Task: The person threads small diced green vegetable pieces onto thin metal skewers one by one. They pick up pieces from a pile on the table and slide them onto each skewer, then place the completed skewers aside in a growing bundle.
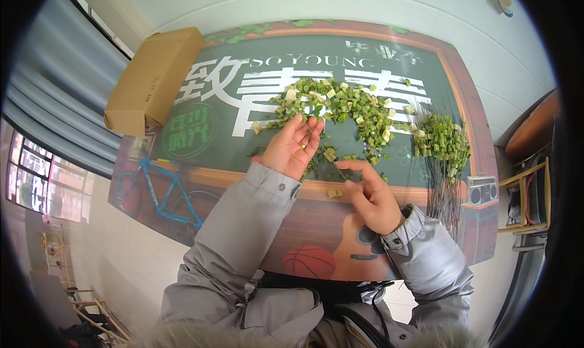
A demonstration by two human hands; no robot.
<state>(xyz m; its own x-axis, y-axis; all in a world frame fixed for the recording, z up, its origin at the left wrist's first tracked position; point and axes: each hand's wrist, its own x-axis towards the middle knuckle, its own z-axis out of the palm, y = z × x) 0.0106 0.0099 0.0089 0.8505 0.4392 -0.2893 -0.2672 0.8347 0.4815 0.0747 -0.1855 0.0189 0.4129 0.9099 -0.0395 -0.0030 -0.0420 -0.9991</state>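
Left hand (291,148): palm up, fingers loosely bunched and narrow at the tips; a fine line shows there, but whether it is gripped cannot be told.

Right hand (374,203): lower and to the right of the left; index finger and thumb slightly parted, with a thin strand (339,171) running between or just past them; a firm pinch cannot be confirmed.

Heap of chopped green and pale pieces (344,98): loose, curving beyond both hands, its near edge just beyond the left fingertips. Judged light, moist and somewhat slippery, soft enough to bruise or split; best taken singly, lightly, by the sides.

Stray pale pieces (334,193): just left of the right thumb.

Thin dark sticks (443,205): a bundle to the right of the right hand. Judged light, slender and springy, apt to snap if bent; best held by the bare near ends.

Green pieces on the sticks (441,144): clustered at the far ends, beyond and right of the right hand. Likely to slip or tear if squeezed.

Bench (231,156): beneath both hands, printed with a board, bicycle, guitar and basketball.

Cardboard box (152,74): brown, far left of the left hand.
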